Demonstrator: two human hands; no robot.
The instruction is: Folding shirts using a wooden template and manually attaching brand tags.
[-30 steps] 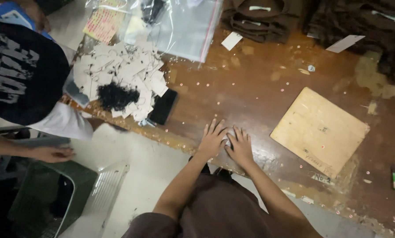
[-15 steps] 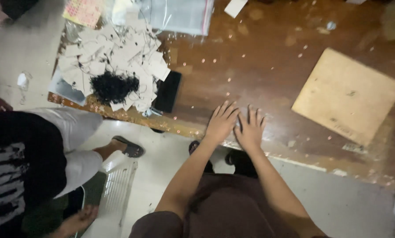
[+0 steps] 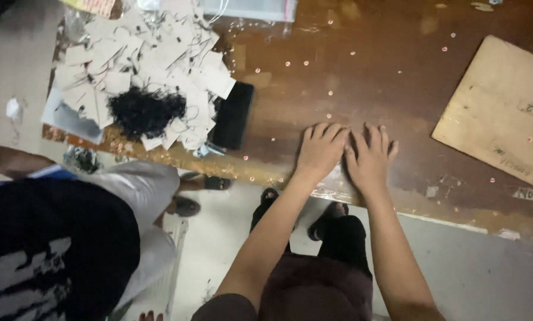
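Left hand: the left hand lies palm down on the desk, close to its near edge, fingers straight, held narrowly together and pointing far; it holds nothing.
Right hand: the right hand lies palm down just beside the left one, the two touching or nearly so along their inner edges; its fingers are slightly spread and empty.
Desk surface: brown, worn wood, scuffed along the near edge, dotted with many small pale round specks scattered across the middle.
Nearest thing to the hands: a flat black rectangular object, lying to the left of the left hand, apart from it, partly under the paper pile.
Paper pile: a heap of small pale tags at the far left of the desk, with thin strings among them.
Dark bundle: a tangle of black threads resting on the near part of the tags.
Board: a light brown board lies flat at the right, well apart from the right hand.
Plastic bag: a clear bag at the far edge, cut off by the frame.
Other person: a person in a black printed shirt and pale trousers stands on the floor at the left, near side, clear of the desk.
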